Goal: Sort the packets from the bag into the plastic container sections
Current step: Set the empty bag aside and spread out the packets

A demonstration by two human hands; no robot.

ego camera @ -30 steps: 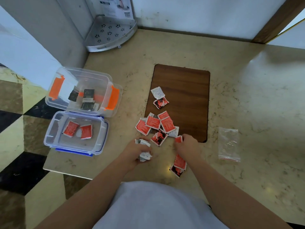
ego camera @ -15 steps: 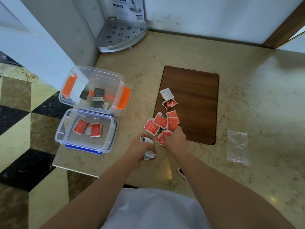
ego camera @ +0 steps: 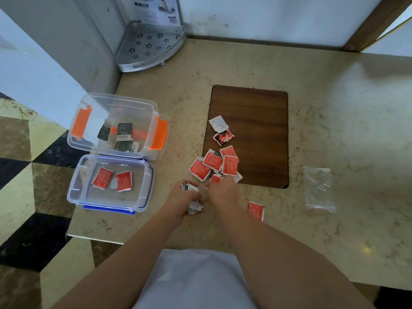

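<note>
A pile of red packets [ego camera: 215,164] lies at the near left corner of the wooden board [ego camera: 252,121], with a white packet [ego camera: 218,123] and a red-and-black one [ego camera: 223,137] farther back. My left hand [ego camera: 181,202] is shut on a bunch of white packets [ego camera: 192,198]. My right hand [ego camera: 223,191] rests on the pile's near edge, its fingertips hidden among the packets. One red packet [ego camera: 256,210] lies alone to the right of my forearm. The blue-clipped container [ego camera: 110,184] holds two red packets; the orange-clipped container [ego camera: 118,126] holds dark packets.
An empty clear zip bag [ego camera: 319,188] lies on the marble counter [ego camera: 334,108] to the right of the board. A perforated metal corner shelf [ego camera: 151,45] stands at the back left by the wall. The counter's edge drops off just left of both containers.
My right hand has moved forward from the near packets onto the pile's near edge. The lone red packet is now uncovered beside my forearm. My left hand kept its bunch.
</note>
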